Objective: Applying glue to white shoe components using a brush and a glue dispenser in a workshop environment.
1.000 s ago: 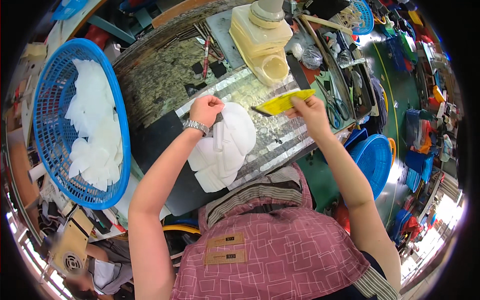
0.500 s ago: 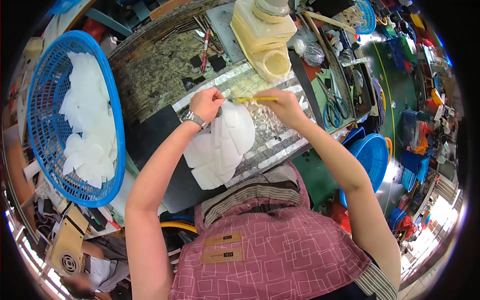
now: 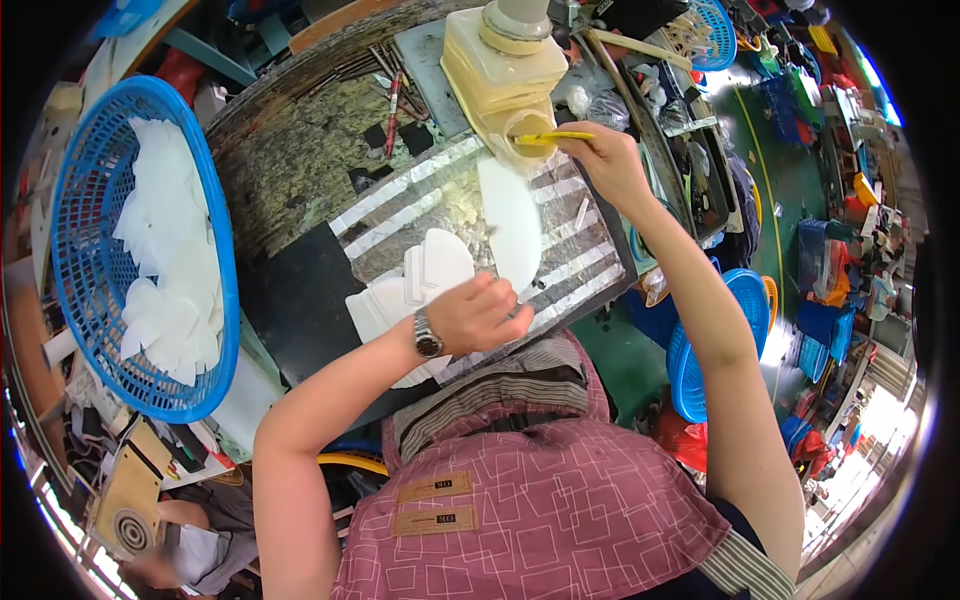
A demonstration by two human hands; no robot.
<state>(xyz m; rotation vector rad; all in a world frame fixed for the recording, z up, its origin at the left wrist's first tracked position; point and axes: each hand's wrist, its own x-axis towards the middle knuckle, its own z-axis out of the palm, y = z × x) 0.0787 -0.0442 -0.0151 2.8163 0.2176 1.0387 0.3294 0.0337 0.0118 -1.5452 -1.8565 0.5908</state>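
Note:
My right hand [image 3: 606,160] grips a slim yellow-handled brush [image 3: 565,134]. Its tip reaches into the round opening of a cream-coloured glue pot [image 3: 505,70]. A long white rounded sheet piece [image 3: 509,215] lies on the striped work board [image 3: 385,226], just below that opening. My left hand [image 3: 475,315], with a metal watch at the wrist, is curled near the lower end of this piece. Whatever its fingers hold, if anything, is hidden. Beside and partly under this hand, several more white pieces [image 3: 446,258] lie overlapping.
At the left stands a blue plastic basket [image 3: 228,300] with many white pieces. A red pen [image 3: 393,115] and black scraps lie on the worn bench top [image 3: 290,170]. Tools fill a tray [image 3: 705,180] at right; a blue basket [image 3: 720,340] stands lower, beside the bench.
My right hand has carried the brush up from the white pieces to the pot's opening. My left hand has moved down and right; one white piece now lies apart on the board.

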